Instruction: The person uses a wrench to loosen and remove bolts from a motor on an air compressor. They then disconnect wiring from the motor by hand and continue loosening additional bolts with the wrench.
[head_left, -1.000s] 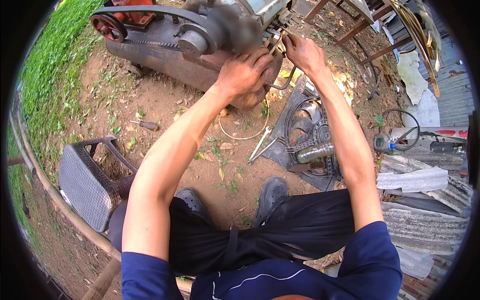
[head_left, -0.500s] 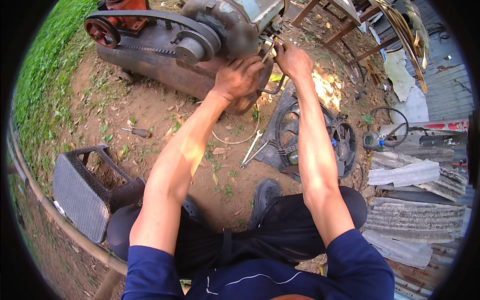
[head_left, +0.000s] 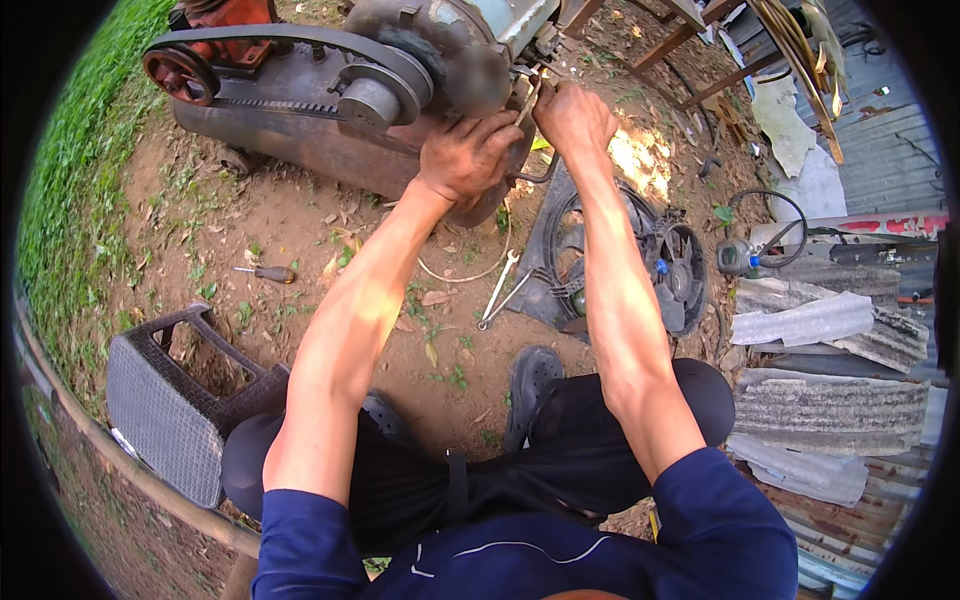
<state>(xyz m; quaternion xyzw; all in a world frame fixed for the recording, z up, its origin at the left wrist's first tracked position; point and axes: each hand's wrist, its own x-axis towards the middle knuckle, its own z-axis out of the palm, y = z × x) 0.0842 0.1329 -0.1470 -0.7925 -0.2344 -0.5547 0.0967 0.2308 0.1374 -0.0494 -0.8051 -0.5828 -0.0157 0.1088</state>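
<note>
- Compressor (head_left: 290, 135) and ground sit slightly farther left and lower in view than a second ago; the left hand (head_left: 462, 160) and right hand (head_left: 578, 122) stay at its right end.
- Tipped stool (head_left: 165, 415) and screwdriver (head_left: 275, 273) lie on leaf-strewn soil beside the standing compressor.
- Left fingers curl by a thin metal piece (head_left: 528, 103); I cannot tell whether they grip it. Best to brace firmly here.
- Right fingers bunch close by, their hold likewise hidden; steady, square pressure would suit.
- Rightward: wrench (head_left: 497, 290), black fan assembly (head_left: 685, 265), corrugated sheets (head_left: 830, 410).
</note>
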